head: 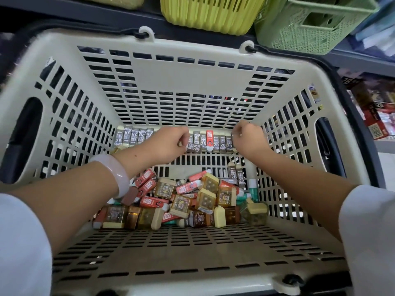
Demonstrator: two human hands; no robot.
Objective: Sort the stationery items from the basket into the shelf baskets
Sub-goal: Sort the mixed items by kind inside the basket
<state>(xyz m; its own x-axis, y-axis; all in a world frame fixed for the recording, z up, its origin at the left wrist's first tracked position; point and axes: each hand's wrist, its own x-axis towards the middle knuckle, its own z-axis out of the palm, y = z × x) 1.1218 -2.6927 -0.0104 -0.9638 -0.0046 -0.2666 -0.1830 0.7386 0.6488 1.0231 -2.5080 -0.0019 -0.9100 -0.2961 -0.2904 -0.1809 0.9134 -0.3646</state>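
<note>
A beige slatted shopping basket point(192, 77) fills the view. Along its far floor edge stands a row of grey 2B lead boxes point(136, 136), with one red box point(209, 140) among them. My left hand point(168, 142) reaches into the row and pinches a grey 2B box point(193, 147) lifted slightly out of line. My right hand point(249, 138) has curled fingers at the row's right end; what it holds is hidden. A loose heap of red boxes, amber sharpeners and green tubes point(183, 199) lies nearer me.
Above the basket, a shelf holds a yellow-green ribbed basket point(209, 13) and a pale green lattice basket point(310, 26). Boxed stock point(376, 112) sits on a lower shelf at right. A pale bangle point(115, 171) circles my left wrist.
</note>
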